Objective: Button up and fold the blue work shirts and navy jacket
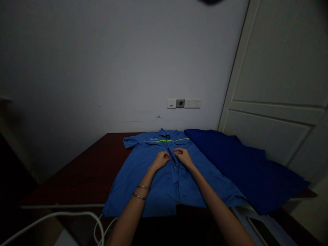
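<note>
A blue short-sleeved work shirt [151, 184] with a yellow-green chest stripe lies front side up, its collar toward the wall. Over its front opening, below the chest pockets, my two hands are close together. My left hand [162, 159], with two bangles on the wrist, is closed with its fingertips pinched at one edge of the opening. The fingers of my right hand [182, 156] are bent together at the opposite edge. Part of the front opening stands slightly raised between the hands. Any button at the fingertips is too small to make out.
A dark red table [84, 171] bears the shirt and, to its right, a darker blue cloth [230, 164]. At the lower right lies a phone [262, 230]. White cables [69, 214] hang at the lower left. Wall sockets [192, 103] and a door [276, 85] stand behind.
</note>
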`<state>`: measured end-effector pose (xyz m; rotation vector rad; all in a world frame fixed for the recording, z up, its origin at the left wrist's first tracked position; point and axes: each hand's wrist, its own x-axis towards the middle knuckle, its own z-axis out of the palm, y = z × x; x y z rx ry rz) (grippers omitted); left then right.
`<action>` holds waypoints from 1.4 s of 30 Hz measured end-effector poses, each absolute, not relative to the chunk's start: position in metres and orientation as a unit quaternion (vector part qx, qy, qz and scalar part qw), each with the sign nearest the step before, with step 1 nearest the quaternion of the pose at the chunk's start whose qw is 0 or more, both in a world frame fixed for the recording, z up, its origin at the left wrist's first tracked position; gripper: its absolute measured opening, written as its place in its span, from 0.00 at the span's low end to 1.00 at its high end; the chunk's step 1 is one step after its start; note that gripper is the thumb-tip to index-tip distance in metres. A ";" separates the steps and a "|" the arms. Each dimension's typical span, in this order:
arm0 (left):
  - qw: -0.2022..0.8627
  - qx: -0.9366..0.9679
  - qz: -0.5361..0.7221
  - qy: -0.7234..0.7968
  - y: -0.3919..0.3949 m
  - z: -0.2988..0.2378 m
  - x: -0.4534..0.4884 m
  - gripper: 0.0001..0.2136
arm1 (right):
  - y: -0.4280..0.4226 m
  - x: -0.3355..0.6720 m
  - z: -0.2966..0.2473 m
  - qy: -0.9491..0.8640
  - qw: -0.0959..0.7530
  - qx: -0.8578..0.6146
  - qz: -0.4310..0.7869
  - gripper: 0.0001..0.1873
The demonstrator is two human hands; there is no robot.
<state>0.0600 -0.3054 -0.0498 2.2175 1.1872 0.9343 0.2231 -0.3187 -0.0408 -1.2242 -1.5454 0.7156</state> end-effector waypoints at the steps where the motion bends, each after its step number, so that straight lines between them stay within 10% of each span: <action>1: 0.236 0.802 0.330 0.439 -0.305 -0.050 0.060 0.08 | -0.320 0.223 -0.041 -0.645 0.493 -0.503 0.296 0.17; 42: 0.155 0.802 0.364 0.447 -0.309 -0.054 0.068 0.07 | -0.313 0.230 -0.047 -0.618 0.489 -0.515 0.337 0.18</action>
